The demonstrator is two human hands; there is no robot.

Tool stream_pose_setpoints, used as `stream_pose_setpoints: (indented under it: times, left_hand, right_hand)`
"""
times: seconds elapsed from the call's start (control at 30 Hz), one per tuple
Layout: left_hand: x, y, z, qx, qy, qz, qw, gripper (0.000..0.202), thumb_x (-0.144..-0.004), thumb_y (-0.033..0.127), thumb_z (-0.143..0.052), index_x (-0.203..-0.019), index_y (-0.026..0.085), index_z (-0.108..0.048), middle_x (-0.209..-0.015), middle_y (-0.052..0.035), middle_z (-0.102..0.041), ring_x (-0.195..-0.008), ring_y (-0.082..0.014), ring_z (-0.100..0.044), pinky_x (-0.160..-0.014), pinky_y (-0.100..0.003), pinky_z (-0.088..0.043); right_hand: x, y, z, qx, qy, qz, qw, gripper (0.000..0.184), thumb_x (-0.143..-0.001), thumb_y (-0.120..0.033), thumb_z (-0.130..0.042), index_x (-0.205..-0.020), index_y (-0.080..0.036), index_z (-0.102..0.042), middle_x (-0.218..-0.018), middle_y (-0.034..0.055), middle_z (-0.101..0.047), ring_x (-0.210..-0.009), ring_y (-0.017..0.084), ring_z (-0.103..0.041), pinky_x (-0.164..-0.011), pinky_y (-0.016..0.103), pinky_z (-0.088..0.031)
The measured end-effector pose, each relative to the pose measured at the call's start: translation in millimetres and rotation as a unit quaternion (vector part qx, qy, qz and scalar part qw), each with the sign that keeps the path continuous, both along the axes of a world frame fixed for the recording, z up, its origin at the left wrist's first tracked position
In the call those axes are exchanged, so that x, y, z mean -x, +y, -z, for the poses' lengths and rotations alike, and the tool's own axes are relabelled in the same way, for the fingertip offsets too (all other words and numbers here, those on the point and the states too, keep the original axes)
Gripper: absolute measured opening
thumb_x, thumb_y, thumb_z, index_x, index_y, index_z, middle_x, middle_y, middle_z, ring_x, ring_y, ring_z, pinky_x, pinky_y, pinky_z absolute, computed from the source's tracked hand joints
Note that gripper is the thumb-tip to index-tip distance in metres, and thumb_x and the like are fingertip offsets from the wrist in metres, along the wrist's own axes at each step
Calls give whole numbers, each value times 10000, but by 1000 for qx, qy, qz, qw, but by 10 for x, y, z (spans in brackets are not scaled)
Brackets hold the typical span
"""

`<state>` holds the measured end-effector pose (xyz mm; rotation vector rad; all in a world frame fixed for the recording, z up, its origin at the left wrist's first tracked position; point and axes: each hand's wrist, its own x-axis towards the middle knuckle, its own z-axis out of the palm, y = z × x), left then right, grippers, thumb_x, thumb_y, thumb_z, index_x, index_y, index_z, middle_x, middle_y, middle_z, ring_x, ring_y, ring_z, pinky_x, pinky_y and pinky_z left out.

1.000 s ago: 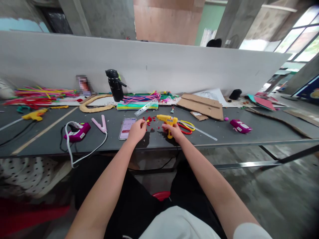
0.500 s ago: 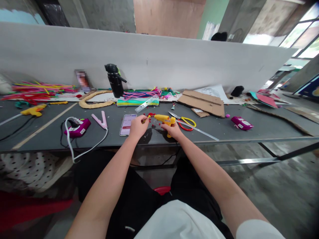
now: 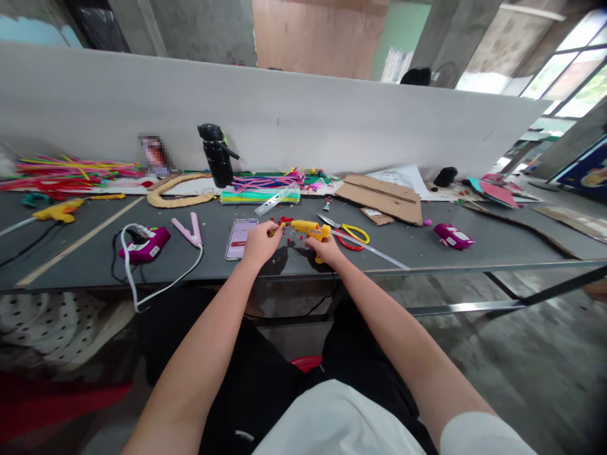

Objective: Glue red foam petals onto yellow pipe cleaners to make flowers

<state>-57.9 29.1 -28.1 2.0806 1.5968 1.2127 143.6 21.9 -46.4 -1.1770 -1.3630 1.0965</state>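
Observation:
My right hand [image 3: 325,249] is closed round the handle of a yellow glue gun [image 3: 308,229], whose nozzle points left. My left hand [image 3: 258,241] pinches a small yellow-and-red piece [image 3: 277,229] just in front of that nozzle. Small red scraps [image 3: 284,221] lie scattered on the dark table [image 3: 427,253] around the piece. A phone [image 3: 241,238] with a lit screen lies just left of my left hand. Both hands hover low over the table's near edge.
Yellow-handled scissors [image 3: 349,233] and a clear ruler [image 3: 374,251] lie right of the gun. A black bottle [image 3: 217,155], pipe cleaners [image 3: 265,189], cardboard [image 3: 384,197], a pink hair iron [image 3: 187,229], a magenta glue gun [image 3: 145,243] and a second yellow gun [image 3: 57,210] share the table.
The glue gun has tipped and moved left so its nozzle meets the piece in my left hand. The view has shifted slightly; the hands stay in place.

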Motion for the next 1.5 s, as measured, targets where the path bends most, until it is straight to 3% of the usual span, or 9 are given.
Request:
stream_pose_setpoints:
  times: [1.5]
  left_hand:
    - [-19, -42, -76, 8, -16, -4, 1000, 276, -862, 387, -554, -717, 189, -681, -681, -41, -687, -642, -181, -562, -619, -299, -368]
  right_hand:
    - [-32, 74, 118, -8, -25, -7, 1000, 137, -626, -325, -625, -609, -214, -548, -591, -26, -501, -630, 141, -453, -567, 260, -389]
